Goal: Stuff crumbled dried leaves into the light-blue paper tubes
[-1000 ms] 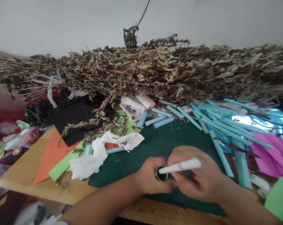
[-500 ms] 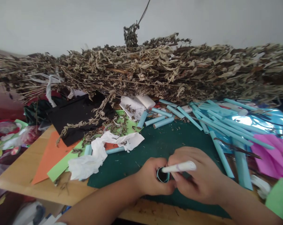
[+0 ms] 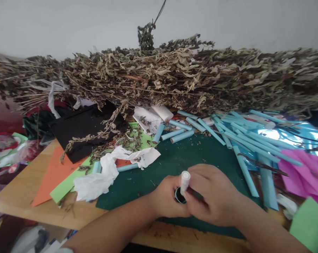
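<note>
My left hand (image 3: 165,196) is closed around a short light-blue paper tube (image 3: 180,195), its open end facing me. My right hand (image 3: 213,198) grips a white stick (image 3: 185,181), held nearly upright with its lower tip at the tube's mouth. Both hands hover over a dark green cutting mat (image 3: 174,165) at the near edge of a wooden table (image 3: 21,196).
A long heap of dried leafy branches (image 3: 174,77) fills the back. Several rolled blue paper tubes (image 3: 240,144) lie at right, with pink paper (image 3: 303,172) and green paper (image 3: 309,225). Crumpled white tissue (image 3: 106,172), orange paper (image 3: 50,175) and black cloth (image 3: 82,130) sit at left.
The white stick has swung from lying nearly level, pointing right, to standing almost upright at the tube's mouth. My left hand has kept its hold on the tube.
</note>
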Demonstrator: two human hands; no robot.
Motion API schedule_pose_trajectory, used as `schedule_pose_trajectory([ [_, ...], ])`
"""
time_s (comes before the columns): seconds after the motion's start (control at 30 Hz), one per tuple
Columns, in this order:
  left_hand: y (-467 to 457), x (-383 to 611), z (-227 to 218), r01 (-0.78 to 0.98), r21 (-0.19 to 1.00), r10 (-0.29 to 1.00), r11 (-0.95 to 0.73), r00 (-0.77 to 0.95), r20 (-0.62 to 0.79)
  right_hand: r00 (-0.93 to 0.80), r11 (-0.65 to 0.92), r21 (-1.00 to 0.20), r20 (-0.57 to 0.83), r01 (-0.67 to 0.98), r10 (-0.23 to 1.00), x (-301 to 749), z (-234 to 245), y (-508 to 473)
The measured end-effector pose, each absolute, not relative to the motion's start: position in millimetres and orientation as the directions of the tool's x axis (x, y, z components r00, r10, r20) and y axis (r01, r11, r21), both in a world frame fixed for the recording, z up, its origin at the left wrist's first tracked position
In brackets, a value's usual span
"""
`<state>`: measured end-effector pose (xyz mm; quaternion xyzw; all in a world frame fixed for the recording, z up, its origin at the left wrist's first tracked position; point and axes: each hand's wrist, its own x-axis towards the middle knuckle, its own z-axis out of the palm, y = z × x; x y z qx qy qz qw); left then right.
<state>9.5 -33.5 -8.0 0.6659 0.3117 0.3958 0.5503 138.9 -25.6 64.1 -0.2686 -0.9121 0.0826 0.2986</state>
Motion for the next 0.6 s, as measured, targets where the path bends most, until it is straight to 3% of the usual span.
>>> schedule_pose_trajectory([
  [0.27, -35, 10, -13, -0.037, 0.982, 0.860, -0.187, 0.476, 0.182, -0.704, 0.817, -0.356, 0.418, 0.454, 0.574, 142, 61, -25],
  [0.6, -33, 10, -11, -0.027, 0.984, 0.854, -0.177, 0.493, 0.167, -0.668, 0.801, -0.415, 0.450, 0.432, 0.593, 141, 55, -28],
])
